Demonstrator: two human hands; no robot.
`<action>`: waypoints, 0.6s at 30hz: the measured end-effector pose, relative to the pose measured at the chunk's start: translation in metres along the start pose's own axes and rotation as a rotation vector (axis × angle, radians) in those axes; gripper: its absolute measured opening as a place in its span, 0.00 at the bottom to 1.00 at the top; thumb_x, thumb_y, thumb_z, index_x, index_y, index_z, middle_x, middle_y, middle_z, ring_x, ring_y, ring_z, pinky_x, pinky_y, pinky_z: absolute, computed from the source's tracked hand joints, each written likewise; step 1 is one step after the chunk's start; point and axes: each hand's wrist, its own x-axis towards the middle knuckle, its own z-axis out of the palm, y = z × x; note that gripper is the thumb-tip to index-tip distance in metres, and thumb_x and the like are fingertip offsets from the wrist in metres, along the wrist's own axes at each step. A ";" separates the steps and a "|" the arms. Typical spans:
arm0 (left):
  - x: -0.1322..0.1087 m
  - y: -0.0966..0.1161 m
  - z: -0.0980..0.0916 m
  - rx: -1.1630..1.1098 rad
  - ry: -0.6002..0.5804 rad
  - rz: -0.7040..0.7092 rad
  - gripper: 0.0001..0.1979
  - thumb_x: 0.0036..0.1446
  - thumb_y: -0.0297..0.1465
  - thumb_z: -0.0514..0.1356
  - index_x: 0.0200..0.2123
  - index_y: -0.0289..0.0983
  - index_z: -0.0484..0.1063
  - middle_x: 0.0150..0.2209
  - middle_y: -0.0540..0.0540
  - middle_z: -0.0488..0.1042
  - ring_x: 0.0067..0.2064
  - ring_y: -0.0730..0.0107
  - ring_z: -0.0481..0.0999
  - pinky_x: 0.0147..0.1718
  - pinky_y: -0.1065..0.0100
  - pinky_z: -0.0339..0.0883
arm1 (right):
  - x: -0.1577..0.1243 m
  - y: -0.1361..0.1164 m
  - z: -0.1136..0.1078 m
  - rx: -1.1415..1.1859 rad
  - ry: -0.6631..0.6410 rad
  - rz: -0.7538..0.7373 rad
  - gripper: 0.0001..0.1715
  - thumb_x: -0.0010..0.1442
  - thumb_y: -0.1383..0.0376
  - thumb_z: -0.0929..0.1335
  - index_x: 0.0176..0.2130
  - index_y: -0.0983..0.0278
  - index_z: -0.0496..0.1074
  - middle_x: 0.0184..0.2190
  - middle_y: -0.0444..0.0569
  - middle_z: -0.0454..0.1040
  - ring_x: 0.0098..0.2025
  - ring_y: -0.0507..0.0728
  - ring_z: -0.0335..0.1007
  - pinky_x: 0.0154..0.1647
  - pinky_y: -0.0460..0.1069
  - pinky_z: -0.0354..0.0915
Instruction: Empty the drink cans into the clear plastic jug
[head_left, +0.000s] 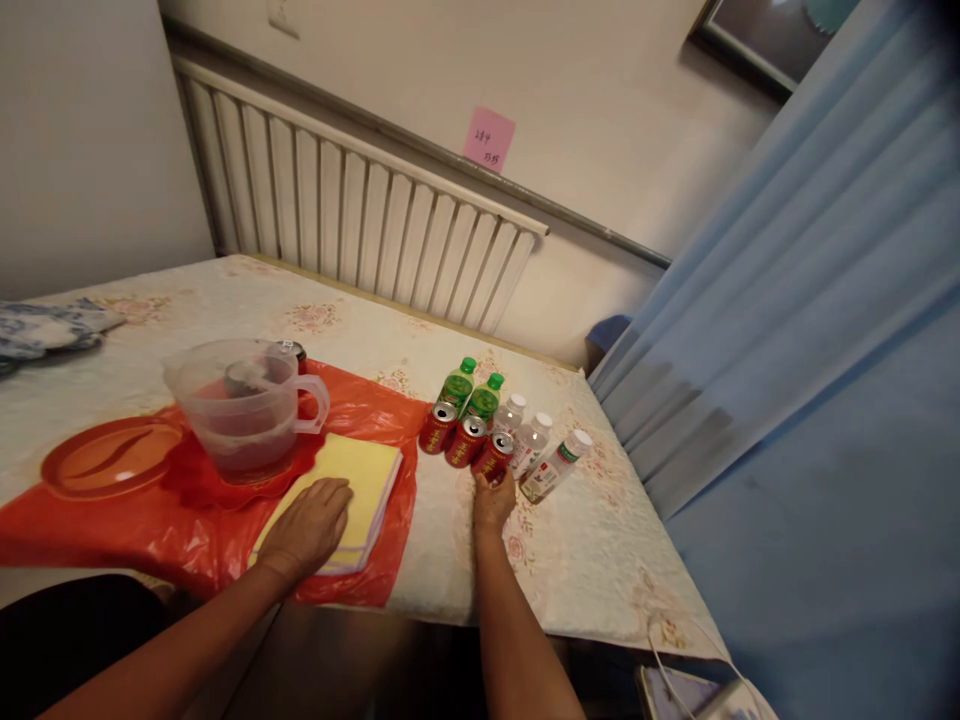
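My left hand [315, 520] lies flat on a folded yellow cloth [367, 465] with a pale edge. Fingers of my right hand [495, 500] are closed around the lower part of a red drink can [497, 455], the rightmost in a row of three. Beside it stand the middle red can [467, 442] and the left red can [437, 430]; all three tops look opened. Behind them are two green-capped bottles [457, 388]. Clear white-capped bottles [534, 440] stand to the right, the nearest one [553, 472] leaning in the view. My right palm hides the held can's base.
A clear plastic measuring jug [247, 430] with liquid stands on a red plastic sheet [187, 550], beside an orange-red round lid [112, 455]. A dark-topped object sits behind the jug. A radiator [360, 200] lines the wall; a blue curtain [817, 350] hangs at the right.
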 end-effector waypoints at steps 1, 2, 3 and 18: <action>0.000 0.000 0.000 0.005 -0.003 0.004 0.13 0.61 0.26 0.52 0.44 0.36 0.75 0.50 0.36 0.77 0.54 0.51 0.74 0.54 0.52 0.68 | 0.000 0.000 0.000 -0.001 0.001 -0.001 0.27 0.49 0.58 0.72 0.47 0.69 0.74 0.41 0.59 0.79 0.41 0.64 0.74 0.46 0.54 0.67; 0.000 0.000 0.000 0.008 -0.003 0.007 0.13 0.62 0.27 0.52 0.44 0.35 0.75 0.50 0.36 0.77 0.54 0.51 0.74 0.54 0.52 0.68 | 0.000 0.000 0.000 -0.002 0.003 -0.002 0.27 0.49 0.58 0.72 0.47 0.69 0.74 0.41 0.59 0.79 0.42 0.64 0.74 0.46 0.54 0.67; 0.000 0.000 0.000 0.010 -0.002 0.009 0.13 0.62 0.27 0.52 0.45 0.35 0.75 0.50 0.35 0.77 0.54 0.51 0.74 0.54 0.52 0.68 | 0.000 -0.001 0.000 -0.003 0.004 -0.003 0.27 0.49 0.58 0.72 0.47 0.69 0.74 0.41 0.59 0.79 0.42 0.64 0.74 0.46 0.54 0.67; 0.000 0.001 0.000 -0.003 -0.004 -0.009 0.13 0.62 0.27 0.52 0.44 0.36 0.74 0.50 0.36 0.77 0.54 0.51 0.73 0.53 0.52 0.68 | 0.000 0.000 -0.002 -0.021 -0.013 0.005 0.29 0.50 0.57 0.72 0.49 0.68 0.73 0.42 0.59 0.79 0.42 0.64 0.74 0.46 0.54 0.67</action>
